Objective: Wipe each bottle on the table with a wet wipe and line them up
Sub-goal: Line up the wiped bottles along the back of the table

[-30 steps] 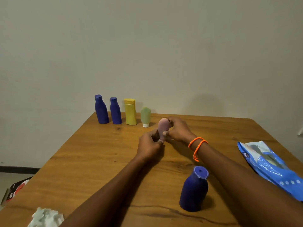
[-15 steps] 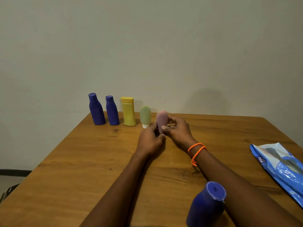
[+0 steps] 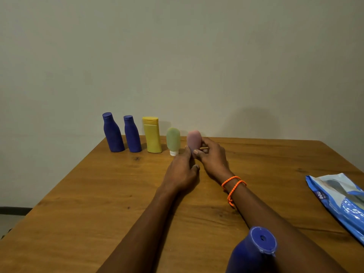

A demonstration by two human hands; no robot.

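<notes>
Nearest, at the table's near edge toward the right corner: a dark blue bottle [image 3: 254, 253], flip cap with a small hole facing up, cut off by the bottom of the frame. At the right edge of the wooden table [image 3: 98, 203]: a blue wet-wipe pack [image 3: 342, 201] lying flat, partly out of view.

Across the middle of the tabletop: two forearms reaching toward the far edge, an orange cord bracelet [image 3: 232, 186] looped twice round the right wrist.

Further on: left hand [image 3: 181, 172] palm down, fingers loosely extended forward, fingertips reaching to the base of the pink bottle [image 3: 194, 141]; whether touching it or just short of it, cannot tell. No clear grip visible from this hand. Just beside it: right hand [image 3: 211, 154], thumb and fingers curled round the pink bottle's lower half, thumb across the front, fingers behind. Pink bottle upright, rounded end up, its lower end hidden behind the hands, so standing on the wood or held just above cannot be told.

Along the far edge, in a row from the pink bottle leftward: a green tube bottle [image 3: 173, 141] standing on its white cap, just beside the pink one; a yellow bottle [image 3: 152, 134]; a blue bottle [image 3: 132, 133]; another blue bottle at the left end [image 3: 112, 133]. All upright, near the far left corner, with small gaps between them.
</notes>
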